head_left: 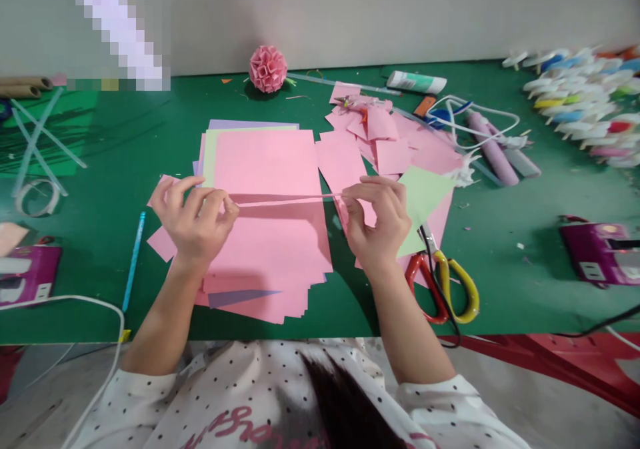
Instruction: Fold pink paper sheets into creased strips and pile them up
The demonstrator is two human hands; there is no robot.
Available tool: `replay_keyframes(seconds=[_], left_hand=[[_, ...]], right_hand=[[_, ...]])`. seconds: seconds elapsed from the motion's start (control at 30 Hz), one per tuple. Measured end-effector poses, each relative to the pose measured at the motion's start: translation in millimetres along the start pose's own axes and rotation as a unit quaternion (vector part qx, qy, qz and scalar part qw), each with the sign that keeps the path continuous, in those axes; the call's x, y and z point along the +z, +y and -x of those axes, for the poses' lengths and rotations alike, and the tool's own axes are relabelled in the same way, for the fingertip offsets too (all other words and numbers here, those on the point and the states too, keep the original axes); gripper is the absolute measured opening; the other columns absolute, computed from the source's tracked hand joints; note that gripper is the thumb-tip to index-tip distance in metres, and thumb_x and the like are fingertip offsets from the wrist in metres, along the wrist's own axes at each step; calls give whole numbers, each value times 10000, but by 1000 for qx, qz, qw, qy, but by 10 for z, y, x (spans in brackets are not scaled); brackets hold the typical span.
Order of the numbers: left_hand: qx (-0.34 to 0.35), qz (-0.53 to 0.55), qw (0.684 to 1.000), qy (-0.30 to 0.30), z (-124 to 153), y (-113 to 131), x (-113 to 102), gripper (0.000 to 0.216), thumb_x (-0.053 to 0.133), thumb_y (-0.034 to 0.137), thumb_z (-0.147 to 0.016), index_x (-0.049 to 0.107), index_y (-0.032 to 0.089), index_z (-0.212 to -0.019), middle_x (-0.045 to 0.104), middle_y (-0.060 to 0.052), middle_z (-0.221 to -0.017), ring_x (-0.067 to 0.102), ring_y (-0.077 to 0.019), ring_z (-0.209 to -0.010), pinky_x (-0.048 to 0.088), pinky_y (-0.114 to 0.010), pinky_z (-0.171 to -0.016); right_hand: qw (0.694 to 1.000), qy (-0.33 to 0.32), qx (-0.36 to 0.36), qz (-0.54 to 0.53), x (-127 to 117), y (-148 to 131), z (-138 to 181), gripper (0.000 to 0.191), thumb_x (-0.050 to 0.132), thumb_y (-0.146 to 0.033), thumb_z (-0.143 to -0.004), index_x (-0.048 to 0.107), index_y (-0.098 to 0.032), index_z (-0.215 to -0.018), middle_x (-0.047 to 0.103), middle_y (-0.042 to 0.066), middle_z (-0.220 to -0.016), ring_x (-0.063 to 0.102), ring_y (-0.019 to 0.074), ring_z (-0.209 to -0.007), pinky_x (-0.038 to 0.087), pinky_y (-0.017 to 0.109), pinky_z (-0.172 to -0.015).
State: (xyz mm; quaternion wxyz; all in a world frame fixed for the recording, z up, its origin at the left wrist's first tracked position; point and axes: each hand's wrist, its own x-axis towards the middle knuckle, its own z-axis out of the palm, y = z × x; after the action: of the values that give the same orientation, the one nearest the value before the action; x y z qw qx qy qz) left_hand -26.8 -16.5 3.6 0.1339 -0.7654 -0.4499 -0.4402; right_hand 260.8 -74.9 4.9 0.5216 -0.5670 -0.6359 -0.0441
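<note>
A narrow strip of pink paper (285,199) is stretched level between my two hands. My left hand (196,219) pinches its left end between thumb and fingertips, the other fingers curled above. At the opposite end, my right hand (376,221) pinches the strip the same way. Beneath it lies a stack of pink paper sheets (270,249), with pale green and purple edges showing at the left and top. Cut pink paper pieces (393,155) lie loose to the right, and a pale green paper piece (424,195) sits beside my right hand.
Scissors (443,287) with red and yellow handles lie near the front edge at right. A pink folded-paper ball (268,69) sits at the back. A glue stick (417,82), a purple glue gun (493,147) and a blue pencil (134,262) are around. Small colourful items (590,102) crowd the far right.
</note>
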Motion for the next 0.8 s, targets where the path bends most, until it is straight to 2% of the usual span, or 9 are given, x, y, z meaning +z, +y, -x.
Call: replay_keyframes(seconds=[0.1,0.2,0.3,0.4,0.47,0.53,0.63,0.7,0.8], left_hand=[[-45,-9,999,8,-25,-46,-51,153,613,124,-834,637,276,-834,636,-8,-759,629,-288,-1081,316,-645,-1079],[-63,-5,998,-9,-37,-24,-50,126,599,159,-908,663,260,-869,649,1,-762,637,-256,-1080,362,-602,-1067],[-81,46,994,-59,-39,100,-10,69,670,232,-920,705,253,-975,741,-27,-891,651,-267,-1086,442,-548,-1028],[-82,151,976,-136,-52,254,-1,285,746,323,-901,698,262,-1175,763,-47,-1130,647,-249,-1154,515,-474,-1010],[-101,223,954,-175,-62,331,-18,369,772,364,-885,689,275,-1234,749,-43,-1214,642,-233,-1184,536,-448,-1020],[-156,286,921,-215,-62,379,-36,384,776,411,-877,701,283,-1231,748,-44,-1231,655,-230,-1181,563,-436,-999],[-260,371,849,-271,-37,410,-26,375,743,492,-885,719,280,-1194,755,-70,-1227,703,-246,-1120,621,-410,-878],[-298,424,810,-273,-18,421,3,412,736,540,-873,722,260,-1175,760,-99,-1210,723,-260,-1090,631,-420,-865],[-326,459,788,-247,-9,441,46,480,764,563,-835,715,240,-1186,752,-125,-1220,707,-287,-1152,598,-483,-971]], right_hand=[[997,52,46,19,-37,30,-17,148,541,-295,-1010,648,-248,-920,710,68,-883,687,251,-919,544,449,-853],[988,98,118,0,-29,42,-14,180,546,-384,-1017,632,-239,-955,671,73,-893,668,229,-864,546,422,-801],[977,85,179,-81,37,19,26,195,562,-422,-1005,601,-236,-961,633,55,-889,646,196,-827,544,379,-771],[949,41,250,-185,112,-14,83,209,637,-437,-954,607,-235,-1003,617,22,-853,622,163,-784,531,324,-730],[922,-6,299,-246,143,-28,116,265,671,-440,-926,638,-241,-1098,612,4,-823,604,150,-757,516,299,-698],[890,-60,334,-305,157,-40,138,319,690,-440,-911,667,-256,-1171,633,4,-837,603,148,-766,515,295,-699],[835,-140,378,-374,163,-78,159,340,729,-448,-878,709,-281,-1174,689,19,-918,633,158,-824,542,313,-744],[805,-187,402,-396,167,-127,169,344,753,-456,-860,727,-292,-1161,714,22,-952,649,160,-846,555,317,-758],[768,-242,416,-423,188,-217,187,346,791,-463,-830,751,-292,-1128,738,23,-960,662,155,-856,567,312,-770]])
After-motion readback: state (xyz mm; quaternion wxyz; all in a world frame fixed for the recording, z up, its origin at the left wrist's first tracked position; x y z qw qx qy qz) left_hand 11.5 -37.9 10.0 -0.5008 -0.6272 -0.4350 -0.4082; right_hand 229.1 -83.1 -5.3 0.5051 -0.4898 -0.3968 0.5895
